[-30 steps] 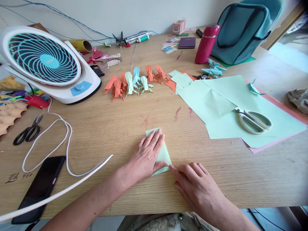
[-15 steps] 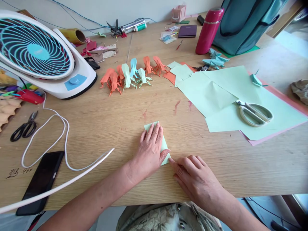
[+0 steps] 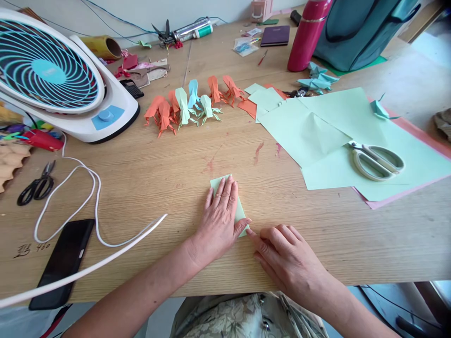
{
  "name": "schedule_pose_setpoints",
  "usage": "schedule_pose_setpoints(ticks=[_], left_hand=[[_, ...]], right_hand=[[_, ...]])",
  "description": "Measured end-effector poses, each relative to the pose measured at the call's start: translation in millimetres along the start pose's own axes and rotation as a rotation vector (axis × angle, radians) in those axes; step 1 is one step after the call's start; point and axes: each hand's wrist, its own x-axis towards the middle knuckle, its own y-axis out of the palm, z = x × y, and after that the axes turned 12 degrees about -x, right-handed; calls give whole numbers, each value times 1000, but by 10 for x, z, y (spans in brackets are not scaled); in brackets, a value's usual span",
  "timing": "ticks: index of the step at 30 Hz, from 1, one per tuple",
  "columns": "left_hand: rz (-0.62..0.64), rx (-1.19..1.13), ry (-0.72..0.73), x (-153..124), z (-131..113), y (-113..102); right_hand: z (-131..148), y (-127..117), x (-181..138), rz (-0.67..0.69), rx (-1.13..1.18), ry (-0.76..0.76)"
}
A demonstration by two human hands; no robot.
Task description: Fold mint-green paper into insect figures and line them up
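Note:
A small folded piece of pale green paper (image 3: 241, 213) lies on the wooden table in front of me. My left hand (image 3: 221, 211) is spread flat over it, fingers pointing away and thumb near its lower right corner, so much of the paper is covered. My right hand (image 3: 285, 251) rests on the table just to the right, most of its fingers curled in. One extended fingertip of it touches the paper's lower right corner. Farther back stand several folded paper figures, among them an orange one (image 3: 165, 116), a pale green one (image 3: 183, 108) and a blue one (image 3: 193, 95).
Large green sheets (image 3: 324, 162) with white-handled scissors (image 3: 378, 162) on them lie at the right. A pink bottle (image 3: 308, 37) and a teal bag (image 3: 355, 35) stand behind. On the left are a fan (image 3: 116, 117), black scissors (image 3: 37, 187), a phone (image 3: 63, 265) and a white cable (image 3: 123, 251).
The camera view has shifted slightly. Both hands keep nearly the same places at the paper, with the right fingertip still at its lower right corner.

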Motion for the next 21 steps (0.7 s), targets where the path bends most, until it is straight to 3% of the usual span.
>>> schedule_pose_setpoints(ticks=[16, 21], left_hand=[[-31, 4, 21, -26, 11, 29], [-25, 9, 4, -7, -11, 18]], right_hand=[[-24, 22, -136, -57, 88, -18], [-41, -11, -154, -131, 130, 6]])
